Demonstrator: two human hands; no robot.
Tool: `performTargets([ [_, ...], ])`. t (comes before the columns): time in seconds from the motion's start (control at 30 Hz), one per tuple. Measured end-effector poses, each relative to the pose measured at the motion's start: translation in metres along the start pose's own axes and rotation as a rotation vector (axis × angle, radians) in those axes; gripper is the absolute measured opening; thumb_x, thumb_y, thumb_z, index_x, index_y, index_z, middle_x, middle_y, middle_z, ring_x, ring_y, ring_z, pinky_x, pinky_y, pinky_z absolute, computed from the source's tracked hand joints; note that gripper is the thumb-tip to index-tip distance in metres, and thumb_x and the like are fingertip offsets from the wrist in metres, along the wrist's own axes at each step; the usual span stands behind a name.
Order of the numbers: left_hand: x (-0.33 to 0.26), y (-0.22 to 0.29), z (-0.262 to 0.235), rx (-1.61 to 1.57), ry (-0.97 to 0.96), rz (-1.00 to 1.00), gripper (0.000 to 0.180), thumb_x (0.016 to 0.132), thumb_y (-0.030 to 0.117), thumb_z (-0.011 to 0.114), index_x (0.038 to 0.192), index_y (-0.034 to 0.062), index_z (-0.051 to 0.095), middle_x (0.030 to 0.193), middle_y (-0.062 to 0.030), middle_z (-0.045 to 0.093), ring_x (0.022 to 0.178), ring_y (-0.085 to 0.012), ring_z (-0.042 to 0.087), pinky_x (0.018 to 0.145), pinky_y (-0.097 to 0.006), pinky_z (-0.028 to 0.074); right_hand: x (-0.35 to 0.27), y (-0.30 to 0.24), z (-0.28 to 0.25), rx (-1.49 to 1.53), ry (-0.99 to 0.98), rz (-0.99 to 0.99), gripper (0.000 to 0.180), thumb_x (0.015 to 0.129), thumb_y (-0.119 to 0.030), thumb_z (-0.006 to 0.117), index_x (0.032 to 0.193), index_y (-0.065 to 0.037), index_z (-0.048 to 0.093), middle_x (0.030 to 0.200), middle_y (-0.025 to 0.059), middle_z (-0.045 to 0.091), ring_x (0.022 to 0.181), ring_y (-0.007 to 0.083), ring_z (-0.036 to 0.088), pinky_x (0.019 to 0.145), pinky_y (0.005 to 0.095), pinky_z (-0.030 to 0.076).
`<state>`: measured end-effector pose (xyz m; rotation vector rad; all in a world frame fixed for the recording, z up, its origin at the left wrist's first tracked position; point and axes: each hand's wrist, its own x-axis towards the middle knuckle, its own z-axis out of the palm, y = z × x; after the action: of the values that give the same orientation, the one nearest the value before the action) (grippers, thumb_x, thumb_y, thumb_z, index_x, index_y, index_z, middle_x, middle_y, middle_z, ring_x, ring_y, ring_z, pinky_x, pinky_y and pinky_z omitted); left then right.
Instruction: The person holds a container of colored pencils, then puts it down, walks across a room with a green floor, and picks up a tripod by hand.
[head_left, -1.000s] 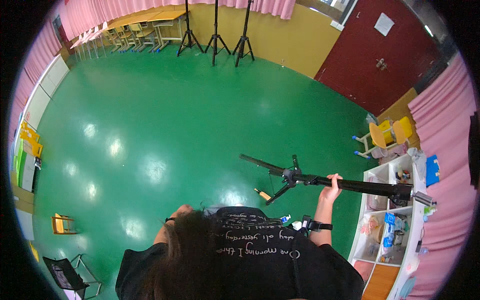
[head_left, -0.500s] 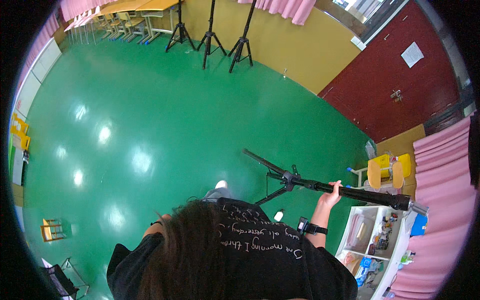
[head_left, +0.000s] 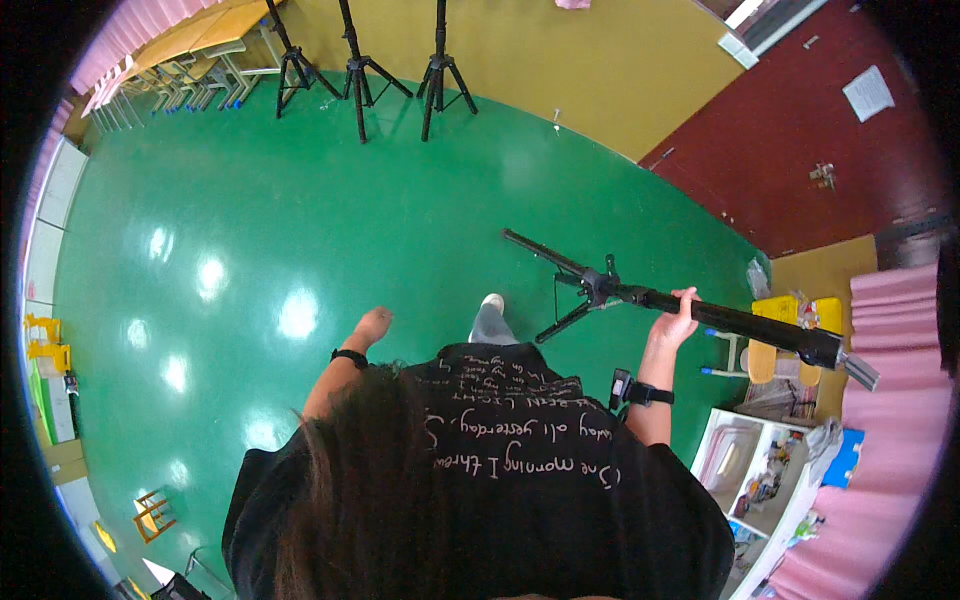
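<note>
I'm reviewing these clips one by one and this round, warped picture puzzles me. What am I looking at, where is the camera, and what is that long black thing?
The picture comes from a wide fisheye camera worn on a person's head, looking down. That is why the edges bend and you see dark hair and a black printed shirt at the bottom. No machine is involved, only two bare hands.

The right hand grips a long black folded tripod stand, carried level above the glossy green floor, its legs partly splayed. The left hand hangs free and holds nothing; each wrist wears a dark band.

Around: three black tripods standing by the yellow wall, a dark red door, a white shelf unit with small items at lower right, pink curtains, and desks with chairs in the far corner.
</note>
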<state>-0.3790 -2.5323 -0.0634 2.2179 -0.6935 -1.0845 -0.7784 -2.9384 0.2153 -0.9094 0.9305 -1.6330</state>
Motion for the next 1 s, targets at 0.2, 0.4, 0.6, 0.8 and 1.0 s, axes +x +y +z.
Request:
performTargets([
  [0.2, 0.06, 0.035, -0.03, -0.082, -0.187, -0.29, 0.028, 0.085, 0.025, 0.045, 0.098, 0.0045, 0.058, 0.079, -0.0107, 0.062, 0.071, -0.023, 0.058, 0.065, -0.037, 0.048, 0.119, 0.08, 0.135, -0.047, -0.09, 0.024, 0.014, 0.077, -0.012, 0.069, 0.079, -0.006, 0.057, 0.074, 0.0041, 0.058, 0.069, 0.0132, 0.053, 0.068, 0.0288, 0.041],
  [0.4, 0.118, 0.062, -0.061, -0.415, -0.083, -0.496, 0.027, 0.086, 0.027, 0.045, 0.097, 0.0047, 0.057, 0.084, -0.0093, 0.061, 0.07, -0.0194, 0.059, 0.058, -0.033, 0.047, 0.218, 0.178, 0.25, -0.148, -0.089, 0.068, 0.018, 0.076, -0.012, 0.071, 0.077, -0.005, 0.055, 0.076, 0.0031, 0.056, 0.068, 0.0135, 0.051, 0.067, 0.0291, 0.041],
  [0.6, 0.195, 0.055, -0.111, -0.182, -0.148, -0.562, 0.028, 0.086, 0.026, 0.045, 0.098, 0.0043, 0.057, 0.083, -0.0092, 0.061, 0.071, -0.0198, 0.059, 0.061, -0.034, 0.047, 0.279, 0.268, 0.383, -0.275, -0.154, 0.07, 0.015, 0.08, -0.013, 0.068, 0.077, -0.003, 0.056, 0.075, 0.0029, 0.057, 0.07, 0.0116, 0.051, 0.069, 0.0275, 0.042],
  [0.8, 0.319, 0.095, -0.205, -0.157, -0.083, -0.576, 0.029, 0.085, 0.025, 0.044, 0.1, 0.0038, 0.057, 0.082, -0.0091, 0.061, 0.072, -0.0203, 0.059, 0.064, -0.035, 0.047, 0.332, 0.343, 0.499, -0.366, -0.176, 0.098, 0.035, 0.08, -0.012, 0.067, 0.108, 0.003, 0.053, 0.11, 0.0081, 0.056, 0.096, 0.0162, 0.053, 0.085, 0.0292, 0.041],
  [1.0, 0.452, 0.167, -0.281, -0.114, 0.02, -0.4, 0.031, 0.085, 0.026, 0.044, 0.104, 0.0029, 0.057, 0.085, -0.0116, 0.063, 0.074, -0.0232, 0.06, 0.069, -0.035, 0.047, 0.388, 0.439, 0.578, -0.279, -0.294, 0.125, 0.038, 0.078, -0.01, 0.069, 0.109, 0.003, 0.052, 0.108, 0.0075, 0.056, 0.094, 0.0167, 0.053, 0.085, 0.0295, 0.041],
])
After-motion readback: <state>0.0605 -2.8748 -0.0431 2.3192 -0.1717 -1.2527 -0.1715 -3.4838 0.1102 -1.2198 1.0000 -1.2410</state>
